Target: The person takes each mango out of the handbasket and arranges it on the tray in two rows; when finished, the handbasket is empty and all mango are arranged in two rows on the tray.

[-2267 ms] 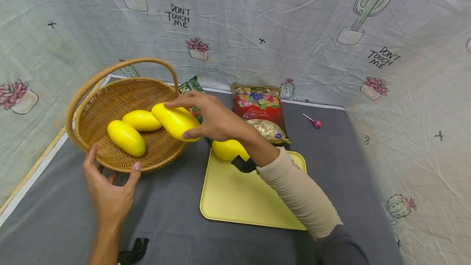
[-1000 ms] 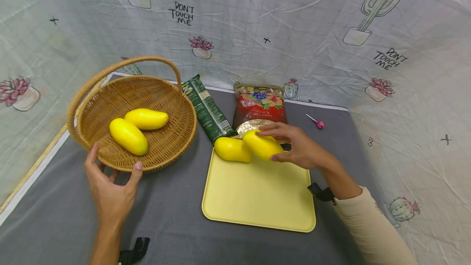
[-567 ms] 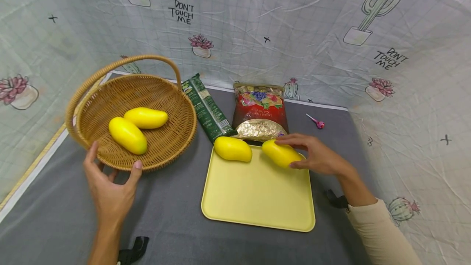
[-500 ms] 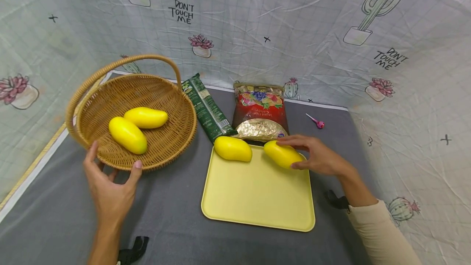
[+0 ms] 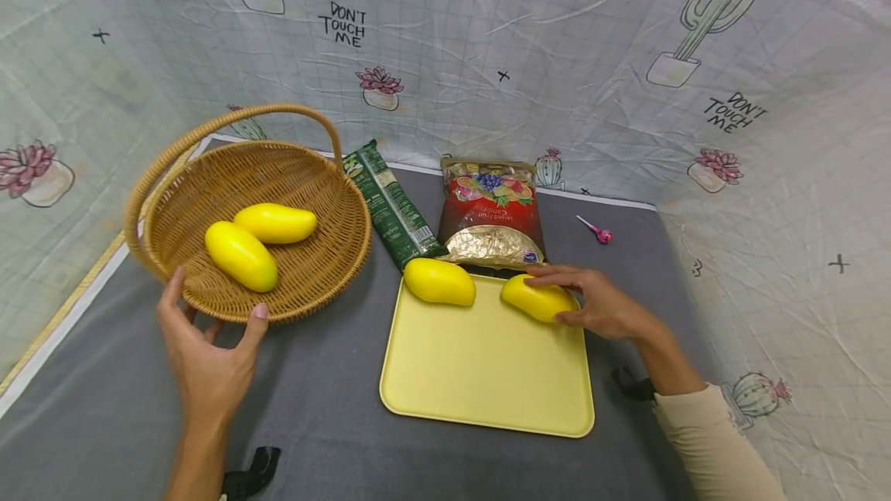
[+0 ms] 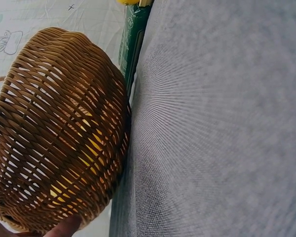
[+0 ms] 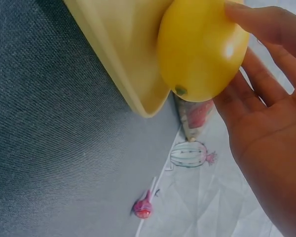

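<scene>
My left hand (image 5: 212, 366) grips the near rim of a wicker basket (image 5: 327, 269), thumb and fingers at its edge. Two yellow mangoes lie inside: a front mango (image 5: 241, 257) and a back mango (image 5: 276, 223). In the head view my right hand (image 5: 602, 304) holds another mango (image 5: 536, 298) at the far right corner of a yellow tray (image 5: 487, 369). The right wrist view shows this mango (image 7: 202, 49) low against the tray, thumb on one side and fingers on the other. A further mango (image 5: 440, 282) rests at the tray's far left corner.
Behind the tray lie a red and gold candy bag (image 5: 491, 211) and a long green packet (image 5: 393, 207), which reaches toward the basket. A pink lollipop (image 5: 600, 234) is at the back right. A printed cloth (image 5: 445, 60) hangs behind the grey table surface (image 5: 334, 408).
My right hand has carried a mango from over the basket to the right and lowered it onto the tray's far right corner. My left hand stays at the basket rim.
</scene>
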The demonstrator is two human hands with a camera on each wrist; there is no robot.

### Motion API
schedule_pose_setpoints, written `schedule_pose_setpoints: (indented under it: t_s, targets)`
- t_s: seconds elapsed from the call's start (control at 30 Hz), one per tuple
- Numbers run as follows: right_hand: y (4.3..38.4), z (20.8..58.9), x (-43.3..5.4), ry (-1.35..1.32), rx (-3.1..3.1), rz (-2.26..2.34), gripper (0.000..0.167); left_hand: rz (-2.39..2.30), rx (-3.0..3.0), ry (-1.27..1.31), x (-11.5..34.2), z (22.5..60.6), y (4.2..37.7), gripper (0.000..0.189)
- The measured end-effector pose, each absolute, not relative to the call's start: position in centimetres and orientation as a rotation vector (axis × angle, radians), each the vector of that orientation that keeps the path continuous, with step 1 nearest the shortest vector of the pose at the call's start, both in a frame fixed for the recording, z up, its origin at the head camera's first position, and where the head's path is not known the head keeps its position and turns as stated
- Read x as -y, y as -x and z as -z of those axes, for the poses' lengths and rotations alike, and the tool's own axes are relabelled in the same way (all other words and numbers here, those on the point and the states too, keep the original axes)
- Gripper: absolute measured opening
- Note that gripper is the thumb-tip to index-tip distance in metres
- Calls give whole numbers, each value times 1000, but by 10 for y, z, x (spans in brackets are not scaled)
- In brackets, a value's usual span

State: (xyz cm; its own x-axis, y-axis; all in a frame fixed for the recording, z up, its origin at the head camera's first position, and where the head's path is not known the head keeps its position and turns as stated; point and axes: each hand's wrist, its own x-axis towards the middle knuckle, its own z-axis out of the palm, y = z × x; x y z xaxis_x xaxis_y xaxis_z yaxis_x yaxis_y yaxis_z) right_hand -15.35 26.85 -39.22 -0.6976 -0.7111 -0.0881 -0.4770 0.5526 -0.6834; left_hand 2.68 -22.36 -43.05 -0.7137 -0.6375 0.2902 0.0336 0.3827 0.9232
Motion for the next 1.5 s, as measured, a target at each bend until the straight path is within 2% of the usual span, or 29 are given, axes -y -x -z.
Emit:
schedule_pose_setpoints:
  t_s: [0.23,0.47,0.93,1.5]
  targets:
    - [150,382,-266,999,-2481,935,69,1365,2017,-522,224,431,-27,101]
    - [145,354,-241,1041,-2569,1025,65,1362,2017,-519,224,431,-27,100]
    - [148,335,-148,1192,-2439,1513,59,1359,2024,-533,224,429,-28,100]
    - [157,337,-24,1386,-2307,1528,59,1371,2019,-536,225,431,-28,101]
